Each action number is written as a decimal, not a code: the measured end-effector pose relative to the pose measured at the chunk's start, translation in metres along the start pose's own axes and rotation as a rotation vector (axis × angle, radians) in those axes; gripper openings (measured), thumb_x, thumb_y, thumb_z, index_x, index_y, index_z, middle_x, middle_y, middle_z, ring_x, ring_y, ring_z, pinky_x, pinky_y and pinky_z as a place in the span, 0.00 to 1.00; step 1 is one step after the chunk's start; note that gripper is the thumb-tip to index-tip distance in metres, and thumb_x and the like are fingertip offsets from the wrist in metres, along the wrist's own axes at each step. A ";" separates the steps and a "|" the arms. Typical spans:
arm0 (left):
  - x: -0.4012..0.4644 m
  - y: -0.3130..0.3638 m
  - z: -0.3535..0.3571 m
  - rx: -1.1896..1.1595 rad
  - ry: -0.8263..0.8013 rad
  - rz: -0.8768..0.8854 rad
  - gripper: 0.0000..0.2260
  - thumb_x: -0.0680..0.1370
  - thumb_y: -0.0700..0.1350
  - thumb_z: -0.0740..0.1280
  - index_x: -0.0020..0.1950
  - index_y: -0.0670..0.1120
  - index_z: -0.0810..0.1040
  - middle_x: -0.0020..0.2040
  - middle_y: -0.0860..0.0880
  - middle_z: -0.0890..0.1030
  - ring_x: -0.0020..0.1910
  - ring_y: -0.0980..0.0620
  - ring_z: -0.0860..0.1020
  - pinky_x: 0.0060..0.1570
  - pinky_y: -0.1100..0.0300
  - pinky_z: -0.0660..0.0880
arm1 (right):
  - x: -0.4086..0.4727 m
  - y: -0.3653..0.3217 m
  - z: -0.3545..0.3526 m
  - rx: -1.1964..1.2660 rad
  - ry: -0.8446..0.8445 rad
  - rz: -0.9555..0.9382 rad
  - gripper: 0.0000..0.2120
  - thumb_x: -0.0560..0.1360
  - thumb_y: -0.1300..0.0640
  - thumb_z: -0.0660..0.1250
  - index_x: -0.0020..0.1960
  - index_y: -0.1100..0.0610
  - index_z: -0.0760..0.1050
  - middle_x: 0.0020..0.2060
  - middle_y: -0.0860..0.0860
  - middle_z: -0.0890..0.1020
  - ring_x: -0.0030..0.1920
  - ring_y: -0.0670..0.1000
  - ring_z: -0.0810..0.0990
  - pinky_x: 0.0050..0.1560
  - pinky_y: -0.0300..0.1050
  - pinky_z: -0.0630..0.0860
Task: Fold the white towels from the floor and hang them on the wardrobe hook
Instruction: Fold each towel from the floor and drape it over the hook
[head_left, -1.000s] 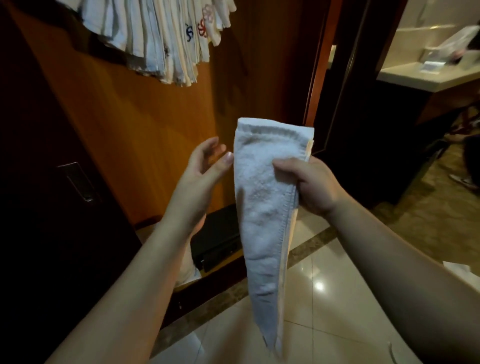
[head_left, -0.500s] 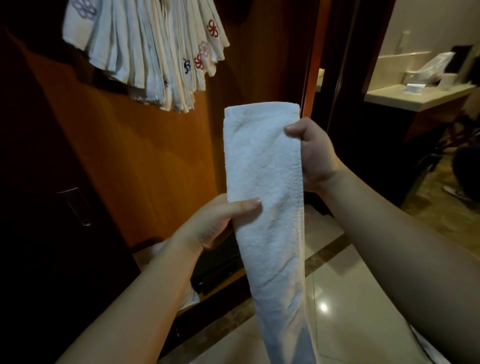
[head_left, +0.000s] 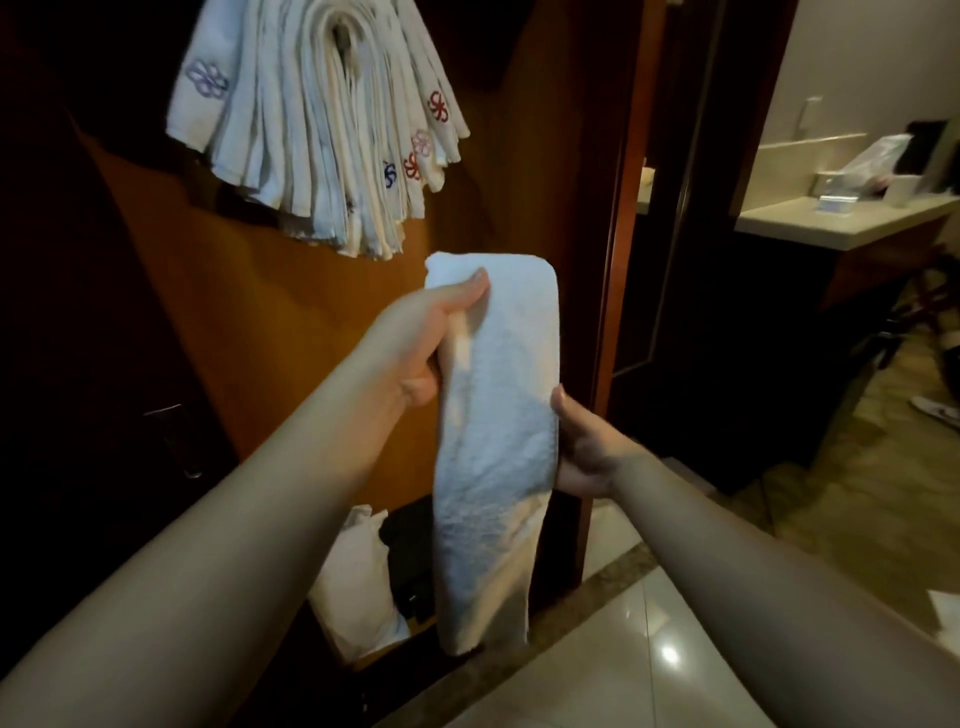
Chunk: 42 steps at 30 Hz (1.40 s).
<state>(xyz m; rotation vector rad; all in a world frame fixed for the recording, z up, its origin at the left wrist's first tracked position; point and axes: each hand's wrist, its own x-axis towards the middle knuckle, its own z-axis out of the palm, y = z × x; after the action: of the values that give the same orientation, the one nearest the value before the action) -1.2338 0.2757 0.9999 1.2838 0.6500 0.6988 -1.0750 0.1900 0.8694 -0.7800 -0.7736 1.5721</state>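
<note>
Towel (head_left: 493, 415) folded narrow; your left hand (head_left: 415, 353) pinches its top, right hand (head_left: 582, 457) cups its 3 o'clock edge. Loose pinch risks unfolding before hanging at 11 o'clock bundle (head_left: 317, 130).

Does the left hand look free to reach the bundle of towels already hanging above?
Probably yes: the left hand grips the folded towel near its top, just below the hanging towels, with nothing between them.

Pale countertop (head_left: 810, 226) at right, glossy tiled floor (head_left: 623, 670) — white shoe (head_left: 937, 410) beyond
</note>
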 end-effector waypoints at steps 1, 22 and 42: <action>0.004 0.005 -0.002 0.014 0.025 -0.002 0.17 0.74 0.52 0.74 0.56 0.44 0.77 0.41 0.47 0.87 0.41 0.46 0.86 0.44 0.48 0.83 | 0.000 -0.001 0.002 -0.066 0.004 0.016 0.39 0.48 0.43 0.89 0.55 0.58 0.86 0.52 0.55 0.87 0.54 0.53 0.86 0.50 0.50 0.83; 0.067 0.045 -0.005 -0.104 0.064 -0.091 0.09 0.82 0.45 0.67 0.56 0.40 0.75 0.47 0.41 0.87 0.43 0.43 0.87 0.38 0.48 0.83 | -0.030 -0.040 0.050 -0.012 -0.210 0.038 0.27 0.65 0.46 0.81 0.59 0.58 0.85 0.57 0.56 0.85 0.59 0.57 0.84 0.58 0.52 0.80; 0.047 -0.034 -0.045 0.078 -0.363 -0.036 0.40 0.69 0.79 0.56 0.61 0.49 0.83 0.65 0.44 0.80 0.64 0.44 0.79 0.63 0.48 0.76 | -0.018 -0.126 0.077 -0.254 0.217 -0.339 0.24 0.81 0.40 0.63 0.64 0.58 0.79 0.60 0.59 0.84 0.62 0.61 0.83 0.62 0.57 0.78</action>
<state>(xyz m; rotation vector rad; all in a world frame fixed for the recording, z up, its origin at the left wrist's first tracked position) -1.2353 0.3353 0.9564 1.4229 0.4045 0.3980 -1.0669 0.1824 1.0175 -0.9314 -0.9022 1.0803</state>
